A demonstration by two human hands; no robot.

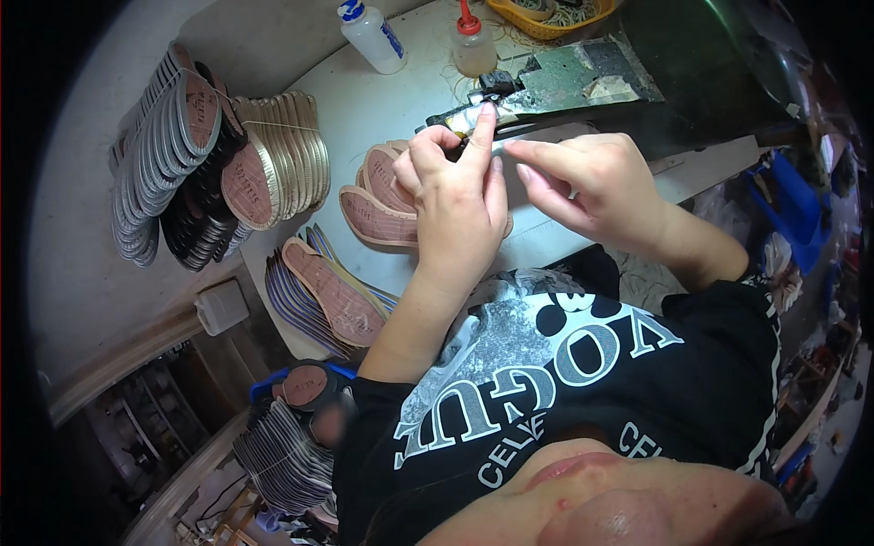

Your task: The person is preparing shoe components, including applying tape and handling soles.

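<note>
My left hand (460,187) is over the sewing-machine-like head (496,86) at the near end of a worn green machine bed (583,82). Its index finger is stretched onto the brightly lit spot there, and the other fingers bend loosely. To its right, my right hand (605,182) points its index finger toward the same spot, thumb apart from it, other fingers curled. I see nothing held in either hand, though the left one hides what lies under it. Several loose pinkish-brown shoe insoles (378,221) with beige edges lie left of and partly beneath my left wrist.
Tied bundles of silver-edged insoles (168,173) and gold-edged insoles (305,150) stand at the left. More insoles (332,296) are stacked at the table's near left corner. A white bottle (375,41), a red-capped bottle (473,50) and a yellow basket (551,25) stand at the back.
</note>
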